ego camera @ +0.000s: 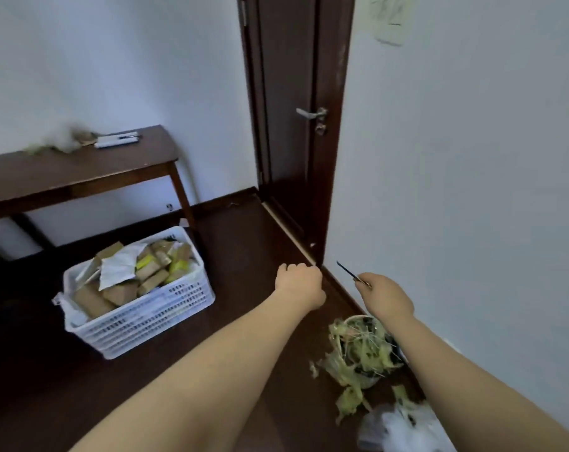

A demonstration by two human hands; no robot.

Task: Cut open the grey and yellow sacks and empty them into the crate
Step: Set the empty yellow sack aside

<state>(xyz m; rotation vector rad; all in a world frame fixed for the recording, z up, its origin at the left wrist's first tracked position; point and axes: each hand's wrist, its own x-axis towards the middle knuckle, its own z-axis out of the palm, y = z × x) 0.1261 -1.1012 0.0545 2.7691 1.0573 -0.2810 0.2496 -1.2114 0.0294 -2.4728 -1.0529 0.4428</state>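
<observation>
Two bare forearms stretch forward. Well left of the left hand (298,280), curled in a seemingly empty fist, sits the white crate (153,318), box-laden (likely heavy; lift by its stiff rim), a limp, light grey sack (118,269) crumpled inside. The right hand (386,295) pinches a thin blade (346,271)

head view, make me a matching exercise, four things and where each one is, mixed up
1 white slatted plastic crate
2 thin dark blade
3 white pens
4 shredded yellow-green scraps

a on the brown wooden table
b pinched in the right hand
c on the floor, holding cardboard boxes
d heaped beside the white wall

Pairs: 1c, 2b, 3a, 4d
</observation>
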